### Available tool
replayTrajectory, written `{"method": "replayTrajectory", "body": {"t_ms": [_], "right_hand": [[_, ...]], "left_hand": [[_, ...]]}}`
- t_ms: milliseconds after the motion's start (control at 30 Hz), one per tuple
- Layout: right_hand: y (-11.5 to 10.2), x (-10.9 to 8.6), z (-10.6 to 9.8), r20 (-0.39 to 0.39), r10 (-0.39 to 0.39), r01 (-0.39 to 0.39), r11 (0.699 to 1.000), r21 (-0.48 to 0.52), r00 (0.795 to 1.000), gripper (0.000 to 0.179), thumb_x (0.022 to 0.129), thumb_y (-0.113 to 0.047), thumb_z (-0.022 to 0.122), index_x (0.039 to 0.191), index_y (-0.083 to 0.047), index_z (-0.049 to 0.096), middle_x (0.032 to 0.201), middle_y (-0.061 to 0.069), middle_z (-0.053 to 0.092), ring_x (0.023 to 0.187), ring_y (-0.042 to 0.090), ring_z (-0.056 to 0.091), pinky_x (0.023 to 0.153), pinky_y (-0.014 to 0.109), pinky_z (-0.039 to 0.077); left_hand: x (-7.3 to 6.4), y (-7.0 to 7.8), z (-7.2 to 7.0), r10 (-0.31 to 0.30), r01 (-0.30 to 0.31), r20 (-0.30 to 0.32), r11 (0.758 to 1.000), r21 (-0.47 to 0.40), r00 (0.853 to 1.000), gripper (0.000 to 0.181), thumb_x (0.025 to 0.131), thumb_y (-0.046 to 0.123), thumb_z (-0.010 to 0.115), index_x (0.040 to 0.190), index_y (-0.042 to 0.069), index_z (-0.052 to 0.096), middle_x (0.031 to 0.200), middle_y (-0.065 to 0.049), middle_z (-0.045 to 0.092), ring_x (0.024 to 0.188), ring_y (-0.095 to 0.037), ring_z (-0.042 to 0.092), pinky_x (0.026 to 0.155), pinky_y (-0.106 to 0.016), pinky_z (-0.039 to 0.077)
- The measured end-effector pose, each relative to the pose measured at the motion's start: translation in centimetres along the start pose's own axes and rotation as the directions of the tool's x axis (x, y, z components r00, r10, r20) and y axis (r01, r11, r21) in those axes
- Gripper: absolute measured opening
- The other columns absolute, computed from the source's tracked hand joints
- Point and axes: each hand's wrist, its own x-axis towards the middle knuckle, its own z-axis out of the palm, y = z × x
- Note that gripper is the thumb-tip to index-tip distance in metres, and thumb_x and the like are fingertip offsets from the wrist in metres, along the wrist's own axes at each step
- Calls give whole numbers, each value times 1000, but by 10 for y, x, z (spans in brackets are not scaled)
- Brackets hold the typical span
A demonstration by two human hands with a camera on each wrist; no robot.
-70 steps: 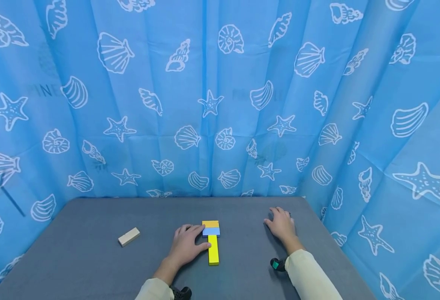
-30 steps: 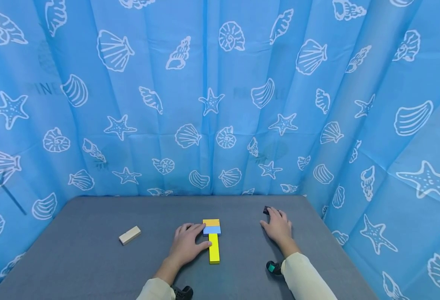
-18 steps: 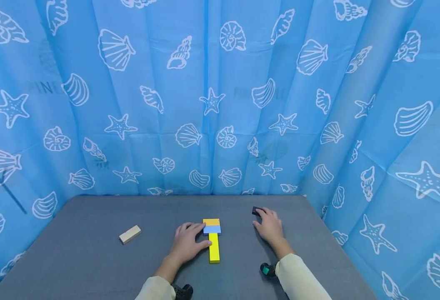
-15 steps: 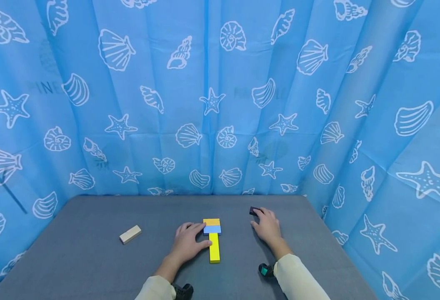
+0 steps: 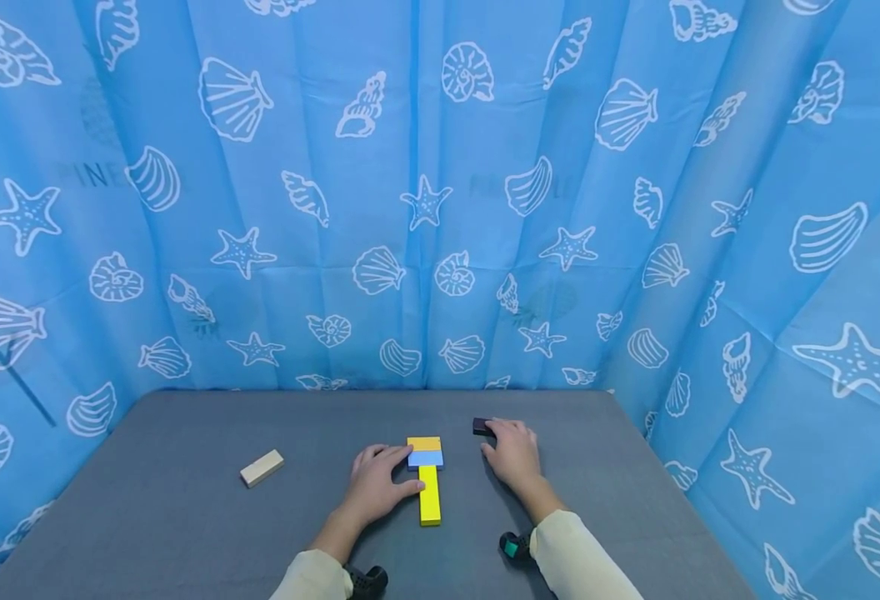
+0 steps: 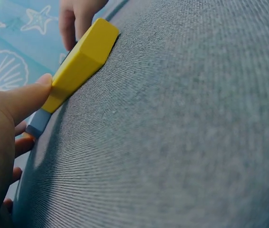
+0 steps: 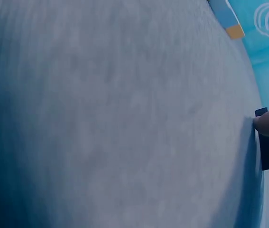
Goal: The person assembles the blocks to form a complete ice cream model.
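Note:
My left hand point(image 5: 375, 483) rests beside a T-shaped row of wooden blocks. Its thumb touches the side of the long yellow block point(image 5: 429, 500), and its index fingertip lies at the left end of an orange block point(image 5: 425, 443) and a blue block point(image 5: 427, 458). These two lie crosswise, side by side, at the yellow block's far end. To the right, farther back, my right hand point(image 5: 513, 454) pinches a black block point(image 5: 481, 427). In the right wrist view the thumb presses on the black block point(image 7: 267, 154), close over the cloth; the other fingers are partly out of frame.
A plain wooden block point(image 5: 262, 469) lies at an angle on the left of the grey cloth-covered table point(image 5: 147, 517). A blue curtain point(image 5: 380, 208) with shell prints hangs behind the table and along its right side.
My right hand has moved left with the black block, which came into sight from under the fingers, closer to the T-shaped row. My left hand and the other blocks have stayed in place.

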Motion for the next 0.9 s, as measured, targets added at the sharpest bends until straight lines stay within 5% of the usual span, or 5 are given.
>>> {"method": "replayTrajectory", "body": {"t_ms": [900], "right_hand": [[-47,0,12,51,14,-18,997,76,999,45,88,-29,72,126,-8,65,131,9,60,113,31,53,96,48,43]], "left_hand": [[-1,0,3,-11,11,-19,1000,0,1000,69,80,57,72,137,20,58,134,-3,58,128,-32,39,106,-61,24]]}}
